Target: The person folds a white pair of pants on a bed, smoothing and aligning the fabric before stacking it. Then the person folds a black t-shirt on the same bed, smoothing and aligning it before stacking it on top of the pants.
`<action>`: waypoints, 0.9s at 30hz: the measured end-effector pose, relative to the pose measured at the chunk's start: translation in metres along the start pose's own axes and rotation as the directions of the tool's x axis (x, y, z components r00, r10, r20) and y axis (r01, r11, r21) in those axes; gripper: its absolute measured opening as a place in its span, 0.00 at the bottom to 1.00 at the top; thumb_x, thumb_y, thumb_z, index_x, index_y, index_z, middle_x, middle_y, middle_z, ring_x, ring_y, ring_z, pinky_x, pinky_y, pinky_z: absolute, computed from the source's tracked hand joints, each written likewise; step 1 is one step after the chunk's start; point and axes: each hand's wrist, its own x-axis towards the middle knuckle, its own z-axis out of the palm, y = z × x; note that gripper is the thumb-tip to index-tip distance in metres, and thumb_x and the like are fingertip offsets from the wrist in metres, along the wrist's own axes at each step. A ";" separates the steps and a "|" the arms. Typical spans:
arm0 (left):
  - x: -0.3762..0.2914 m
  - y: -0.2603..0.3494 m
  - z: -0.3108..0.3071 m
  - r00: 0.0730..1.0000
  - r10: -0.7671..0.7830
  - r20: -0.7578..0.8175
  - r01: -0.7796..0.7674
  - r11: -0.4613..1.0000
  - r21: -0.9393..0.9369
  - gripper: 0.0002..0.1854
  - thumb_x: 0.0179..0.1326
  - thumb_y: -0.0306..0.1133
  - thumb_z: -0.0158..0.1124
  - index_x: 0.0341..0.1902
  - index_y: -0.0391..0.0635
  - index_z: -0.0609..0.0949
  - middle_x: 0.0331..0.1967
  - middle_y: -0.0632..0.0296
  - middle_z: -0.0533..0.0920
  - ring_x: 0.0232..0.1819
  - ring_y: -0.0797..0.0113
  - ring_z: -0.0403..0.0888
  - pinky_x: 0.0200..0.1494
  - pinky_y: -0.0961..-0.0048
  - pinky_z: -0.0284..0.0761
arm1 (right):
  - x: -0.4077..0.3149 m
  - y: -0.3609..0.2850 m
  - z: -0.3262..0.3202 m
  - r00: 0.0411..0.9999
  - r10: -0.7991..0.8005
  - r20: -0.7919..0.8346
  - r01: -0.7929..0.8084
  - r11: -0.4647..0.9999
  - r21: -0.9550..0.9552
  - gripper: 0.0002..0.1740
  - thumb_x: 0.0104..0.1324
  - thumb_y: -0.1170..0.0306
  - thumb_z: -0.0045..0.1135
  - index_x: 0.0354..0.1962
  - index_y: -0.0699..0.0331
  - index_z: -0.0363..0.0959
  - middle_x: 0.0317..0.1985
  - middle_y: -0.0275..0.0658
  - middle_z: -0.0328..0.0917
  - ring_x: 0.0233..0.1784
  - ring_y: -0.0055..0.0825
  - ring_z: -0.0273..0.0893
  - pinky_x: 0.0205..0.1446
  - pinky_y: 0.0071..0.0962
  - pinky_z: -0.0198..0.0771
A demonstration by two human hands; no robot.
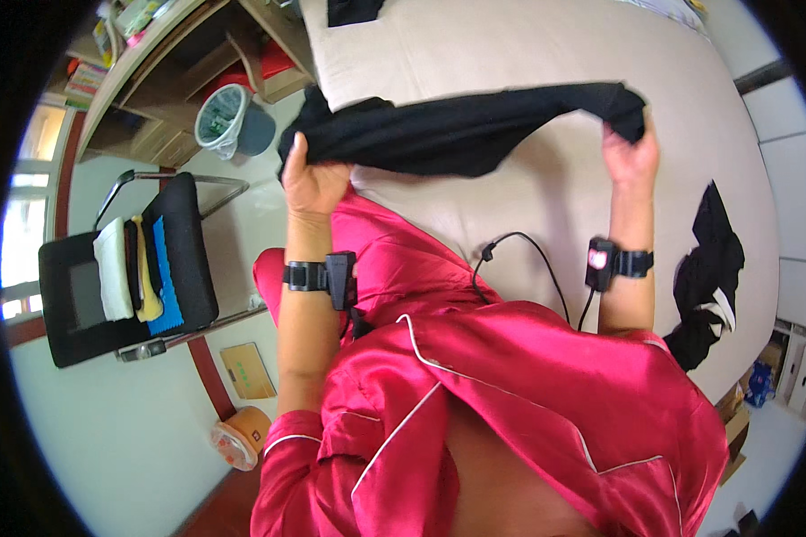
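A long piece of black cloth (436,131), perhaps a garment, stretches between my two hands above the bed. My left hand (316,181) grips its left end, thumb up along the fabric. At the other end, my right hand (635,151) holds a folded-over tip. The cloth sags in the middle and narrows toward the right. Beneath it spreads a beige bed sheet (430,60). Right of my right forearm lies a crumpled black garment (708,268) with a white patch. Another dark folded cloth (354,10) rests at the bed's far edge, partly cut off.
A black chair (181,248) at the left carries several folded cloths (131,268). Beyond it stand a lined waste bin (238,121) and a wooden desk (134,74). A black cable (530,238) loops over the bed near my lap. White cabinets (772,158) line the right side.
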 end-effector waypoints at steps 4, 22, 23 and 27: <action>0.035 0.012 0.030 0.981 -0.004 0.196 0.019 0.997 -0.073 0.28 0.62 0.44 0.57 0.64 0.45 0.69 0.63 0.55 0.72 0.66 0.53 0.66 0.68 0.44 0.51 | 0.032 -0.046 0.005 0.974 -0.167 0.155 0.152 0.983 0.100 0.18 0.68 0.67 0.42 0.48 0.70 0.72 0.50 0.45 0.77 0.56 0.39 0.73 0.66 0.40 0.64; -0.017 -0.005 -0.056 0.803 0.005 -0.596 0.433 0.681 0.590 0.08 0.61 0.28 0.61 0.36 0.37 0.74 0.24 0.58 0.81 0.17 0.69 0.78 0.23 0.73 0.81 | -0.063 -0.041 -0.124 0.844 0.335 -0.419 -0.268 -0.414 -0.870 0.13 0.59 0.62 0.59 0.26 0.66 0.76 0.19 0.33 0.72 0.21 0.24 0.68 0.30 0.27 0.66; -0.018 -0.004 -0.049 0.835 -0.082 -0.543 0.429 0.716 0.551 0.08 0.61 0.29 0.61 0.36 0.37 0.74 0.24 0.58 0.81 0.17 0.70 0.78 0.22 0.73 0.81 | -0.058 -0.035 -0.120 0.894 0.317 -0.317 -0.217 -0.313 -0.925 0.14 0.60 0.62 0.60 0.29 0.66 0.76 0.22 0.35 0.74 0.24 0.25 0.70 0.33 0.27 0.67; -0.031 -0.001 -0.031 0.877 -0.280 -0.390 0.460 0.725 0.513 0.08 0.62 0.31 0.62 0.37 0.38 0.76 0.24 0.59 0.81 0.16 0.71 0.78 0.22 0.75 0.79 | -0.035 0.003 -0.106 0.975 0.219 0.037 0.051 -0.056 -0.997 0.21 0.61 0.60 0.61 0.45 0.67 0.76 0.41 0.44 0.81 0.45 0.29 0.78 0.50 0.28 0.72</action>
